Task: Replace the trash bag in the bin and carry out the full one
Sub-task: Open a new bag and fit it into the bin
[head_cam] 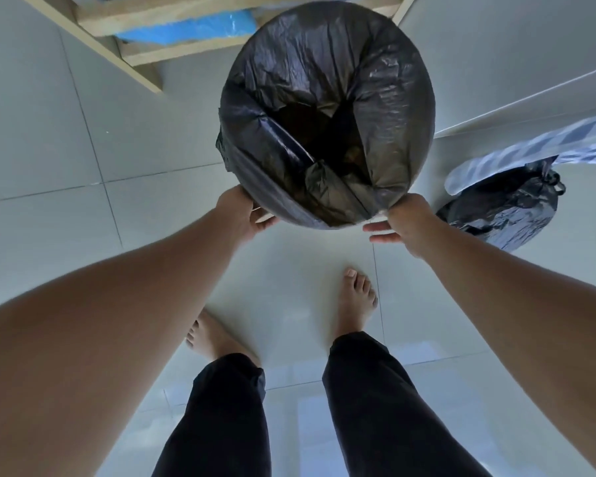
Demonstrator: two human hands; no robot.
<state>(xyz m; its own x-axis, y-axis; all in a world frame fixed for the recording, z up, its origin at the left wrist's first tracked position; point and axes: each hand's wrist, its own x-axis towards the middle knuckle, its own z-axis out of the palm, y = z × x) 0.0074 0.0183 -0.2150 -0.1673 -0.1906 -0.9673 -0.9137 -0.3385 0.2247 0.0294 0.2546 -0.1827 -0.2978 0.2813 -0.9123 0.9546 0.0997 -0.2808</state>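
Note:
A round bin stands on the tiled floor ahead of me, its rim and walls wrapped in a fresh black trash bag (327, 108) that sags open in the middle. My left hand (245, 211) grips the bag-covered rim at the near left. My right hand (399, 222) grips the near right of the rim, where a sliver of white bin (381, 213) shows under the plastic. The full black trash bag (506, 208), knotted at its top, lies on the floor to the right of the bin.
A wooden frame (124, 46) with blue plastic (186, 29) behind it stands at the upper left. A white cabinet (513, 63) rises on the right, with a blue-and-white striped cloth (537, 149) beside the full bag. My bare feet stand on pale floor tiles (83, 218).

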